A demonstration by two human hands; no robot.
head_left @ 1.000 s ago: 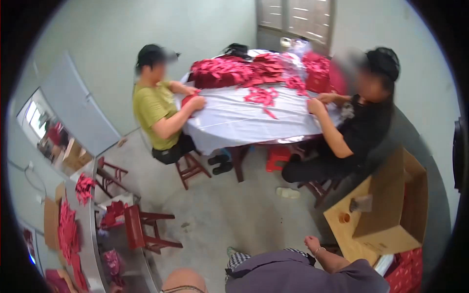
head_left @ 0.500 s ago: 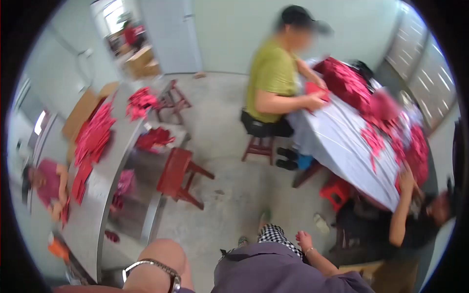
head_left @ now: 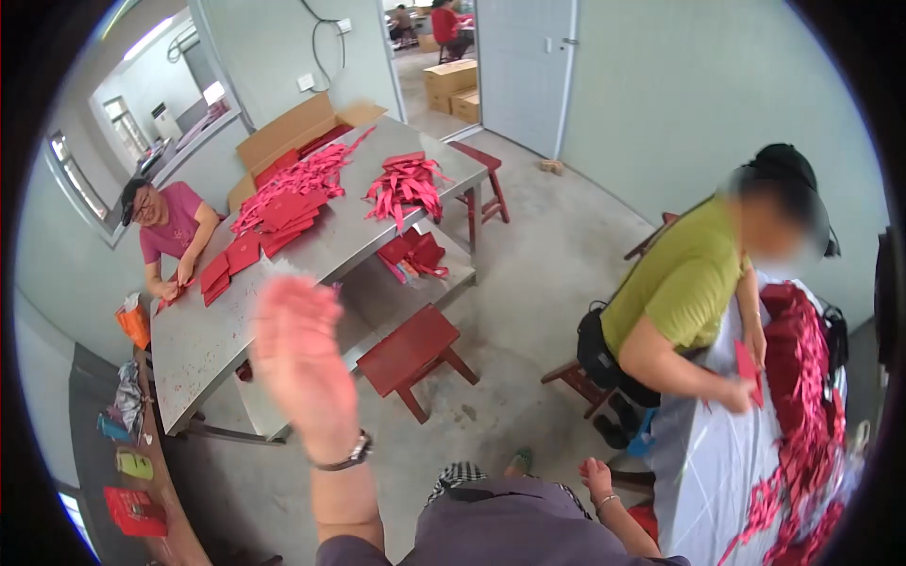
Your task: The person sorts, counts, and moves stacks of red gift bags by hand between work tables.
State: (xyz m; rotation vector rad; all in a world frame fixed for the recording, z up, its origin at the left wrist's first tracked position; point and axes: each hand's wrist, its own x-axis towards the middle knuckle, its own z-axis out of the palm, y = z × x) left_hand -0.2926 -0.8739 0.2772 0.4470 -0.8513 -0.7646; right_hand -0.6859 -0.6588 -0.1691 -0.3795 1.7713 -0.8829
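Observation:
My left hand (head_left: 302, 354) is raised in front of me, smeared by motion, with its fingers stretched upward and nothing seen in it. A watch (head_left: 344, 453) is on that wrist. Behind the hand is the metal table (head_left: 359, 250), bearing red flat pouches (head_left: 293, 215) and a heap of pink-red straps (head_left: 316, 174); the hand looks apart from them. Low at my right side hangs my right hand (head_left: 595, 476), fingers loosely bent and slightly apart, holding nothing. A bracelet (head_left: 605, 503) circles its wrist. The cloth-covered table (head_left: 698, 472) lies to its right.
A red stool (head_left: 411, 354) stands between me and the metal table. One person (head_left: 179, 226) sits behind that table handling red pieces. Another person (head_left: 689, 283) in a yellow-green shirt holds a red piece (head_left: 747, 373) at the white-covered table. An open carton (head_left: 288, 137) is at the back.
My view has swung left, so the metal table is nearer the middle. My left hand has come up into sight from low in the frame. My right hand still hangs low.

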